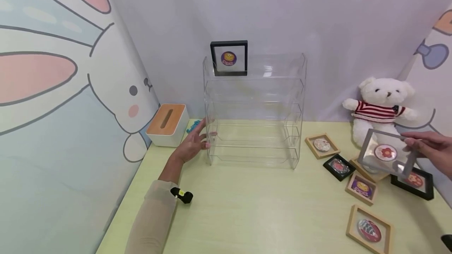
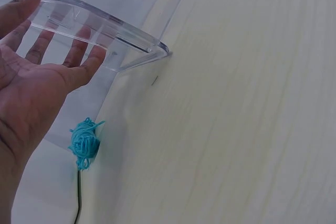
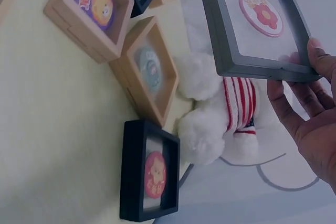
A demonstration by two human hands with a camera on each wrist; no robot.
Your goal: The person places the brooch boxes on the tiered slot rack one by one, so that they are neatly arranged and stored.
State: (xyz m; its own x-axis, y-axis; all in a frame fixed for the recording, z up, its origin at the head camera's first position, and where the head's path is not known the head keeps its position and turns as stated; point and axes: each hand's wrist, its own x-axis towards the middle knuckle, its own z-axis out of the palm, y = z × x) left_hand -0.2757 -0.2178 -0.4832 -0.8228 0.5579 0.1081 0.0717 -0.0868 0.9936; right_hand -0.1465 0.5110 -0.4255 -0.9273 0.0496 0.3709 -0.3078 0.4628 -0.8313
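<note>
A clear acrylic rack [image 1: 255, 147] with several tiers stands on the table, and one black-edged display frame [image 1: 229, 73] sits upright on its top left. My left hand [image 1: 190, 147] is at the rack's left side, fingers spread and relaxed; in the left wrist view the fingers [image 2: 79, 51] lie against the clear plastic edge [image 2: 118, 24]. On the right, my right hand [image 1: 432, 150] pinches a grey display frame [image 1: 367, 144] by its edge, thumb on one side and fingers on the other. A round red-flower badge [image 3: 261, 14] shows inside that frame, which is lifted above the table.
Several wooden and black frames lie at the right, among them a wooden one [image 1: 353, 222] near the front and a black one [image 3: 134, 171]. A white teddy bear [image 1: 379, 111] sits behind them. A tissue box [image 1: 169, 139] and blue yarn [image 2: 85, 142] are left of the rack.
</note>
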